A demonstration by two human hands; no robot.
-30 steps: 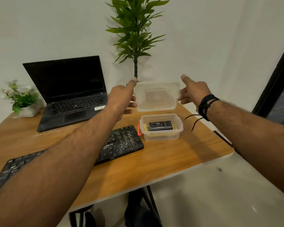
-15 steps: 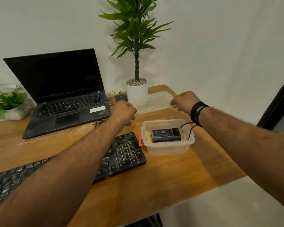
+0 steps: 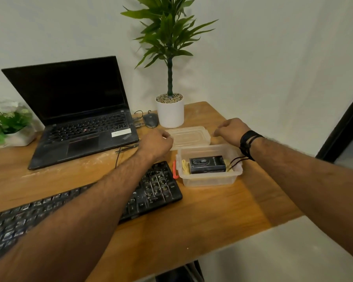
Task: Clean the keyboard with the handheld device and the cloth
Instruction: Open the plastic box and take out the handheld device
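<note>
The lid [image 3: 189,136] is being set on the counter [image 3: 202,210] behind the open box [image 3: 209,178], its ends pinched by both hands, left [image 3: 156,144] and right [image 3: 230,129]. Next, the boxed device [image 3: 207,164] and the yellow cloth [image 3: 184,166] beneath it are probably to be lifted out; the keyboard [image 3: 155,186] lies just beside the box.

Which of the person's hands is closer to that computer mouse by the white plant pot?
The left hand. It sits just in front of the mouse, at the left end of the clear lid. The right hand is at the lid's far end, right of the pot.

keyboard [image 3: 86,208] cut off at left edge, partly under left forearm, yellow cloth [image 3: 185,167], perhaps, mostly hidden beneath black box [image 3: 207,164]
</note>
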